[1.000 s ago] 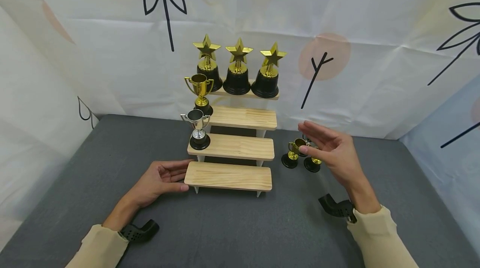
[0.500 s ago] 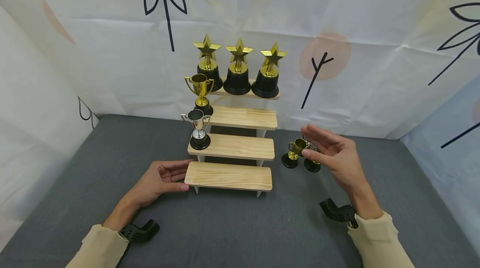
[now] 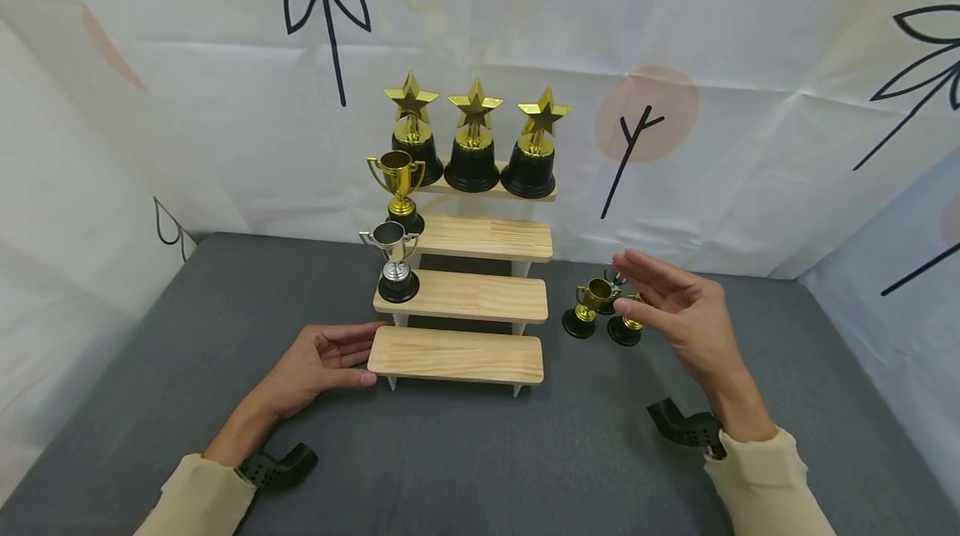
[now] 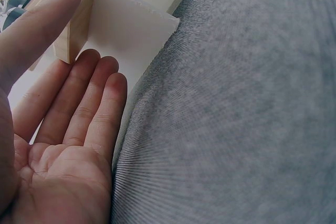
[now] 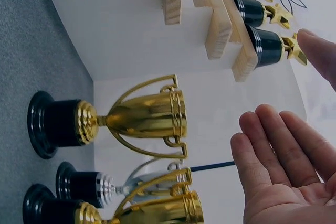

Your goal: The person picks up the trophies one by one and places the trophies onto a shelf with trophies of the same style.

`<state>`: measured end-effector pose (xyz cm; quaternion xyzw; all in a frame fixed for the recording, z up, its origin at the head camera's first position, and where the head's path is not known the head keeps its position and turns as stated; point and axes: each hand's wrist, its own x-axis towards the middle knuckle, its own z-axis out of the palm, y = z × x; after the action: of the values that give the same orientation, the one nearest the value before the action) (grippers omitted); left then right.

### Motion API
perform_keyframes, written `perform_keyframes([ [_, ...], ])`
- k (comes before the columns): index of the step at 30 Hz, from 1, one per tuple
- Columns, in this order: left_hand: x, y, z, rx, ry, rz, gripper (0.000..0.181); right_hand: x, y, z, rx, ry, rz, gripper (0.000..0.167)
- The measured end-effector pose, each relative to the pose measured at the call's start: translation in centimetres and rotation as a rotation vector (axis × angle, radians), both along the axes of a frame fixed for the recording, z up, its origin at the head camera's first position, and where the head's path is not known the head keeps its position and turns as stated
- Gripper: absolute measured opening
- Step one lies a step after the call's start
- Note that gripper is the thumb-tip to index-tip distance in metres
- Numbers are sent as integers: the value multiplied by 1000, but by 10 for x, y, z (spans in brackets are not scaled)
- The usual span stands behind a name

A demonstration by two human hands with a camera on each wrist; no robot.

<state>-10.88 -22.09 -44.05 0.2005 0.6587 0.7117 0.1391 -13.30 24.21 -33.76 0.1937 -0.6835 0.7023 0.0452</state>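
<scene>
A tiered wooden display stand (image 3: 455, 355) stands mid-table. My left hand (image 3: 318, 363) lies at the left end of its lowest step, fingers extended along the white side panel (image 4: 123, 27); whether they touch it I cannot tell. To the right of the stand, my right hand (image 3: 686, 315) hovers beside a small group of cup trophies, holding nothing, its fingers extended and thumb apart. The group has a gold cup trophy (image 5: 149, 115), a silver cup trophy (image 5: 94, 187) behind and a second gold cup trophy (image 3: 625, 330), partly covered by the right hand in the head view.
On the top step stand three star trophies (image 3: 474, 140). Below them at the left ends are a larger gold cup trophy (image 3: 400, 186) and a silver cup trophy (image 3: 395, 259). A white patterned cloth (image 3: 525, 19) hangs behind the grey table (image 3: 465, 469).
My right hand has shifted a little right and nearer to me, uncovering more of the small cup trophies. The left hand stays in place beside the stand.
</scene>
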Motion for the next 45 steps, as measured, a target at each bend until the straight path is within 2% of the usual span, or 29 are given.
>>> perform_keyframes([
  [9,0,-1,1,5,-6,-5,72,-1,14,4,-20,-5,-35,59],
  [16,0,-1,2,14,2,-14,71,-3,22,4,-31,15,-44,57],
  [23,-1,0,1,10,2,-15,71,-6,34,2,-45,0,-44,56],
  [35,1,-1,1,-16,5,6,71,-13,55,-9,-18,-20,-32,55],
  [45,1,-1,0,-18,6,5,71,-17,65,-20,27,-78,-29,54],
])
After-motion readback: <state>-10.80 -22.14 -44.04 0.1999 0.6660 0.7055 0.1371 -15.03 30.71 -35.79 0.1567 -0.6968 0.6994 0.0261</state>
